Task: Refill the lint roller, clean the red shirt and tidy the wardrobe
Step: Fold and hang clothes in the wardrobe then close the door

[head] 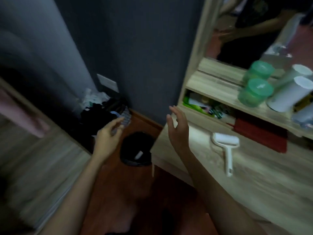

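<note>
**Head view, motion-blurred.** The left hand [108, 134] hovers beside the round black waste bin [128, 162], fingers loosely extended and gripping nothing. The right hand [177, 126] hangs above the corner of the pale wooden desk [254, 175], fingers spread and likewise empty. The white plastic lint roller [225, 146] lies flat on the desk near the right hand, handle towards the viewer. A small white tube [138, 155] rests inside the bin. White cylindrical paper rolls [291, 94], probably refills, stand on the wooden shelf [220, 92] above. Whether the roller head is loaded cannot be told. The refill step appears to be in hand. To do it well, grasp the roller by its handle and steady it, then seat a fresh roll squarely with the other hand.
</note>
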